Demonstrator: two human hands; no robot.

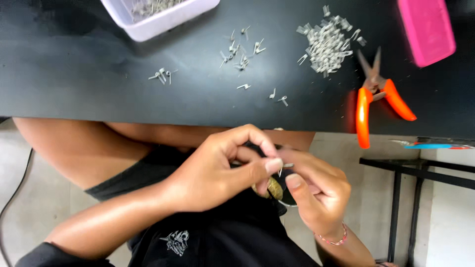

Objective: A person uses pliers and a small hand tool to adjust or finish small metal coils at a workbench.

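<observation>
Both hands meet over my lap, just below the black table's front edge. My left hand pinches a small grey metal piece between thumb and forefinger. My right hand grips the same small piece from the other side, fingers curled; a brownish object peeks out under the fingers, and what it is I cannot tell. A pile of similar small grey metal parts lies on the table at the upper right, and loose ones are scattered in the middle.
Orange-handled snips lie at the table's right, blades pointing away. A pink flat block sits at the far right corner. A white plastic tray with more metal parts stands at the top. A black frame stands on the floor to the right.
</observation>
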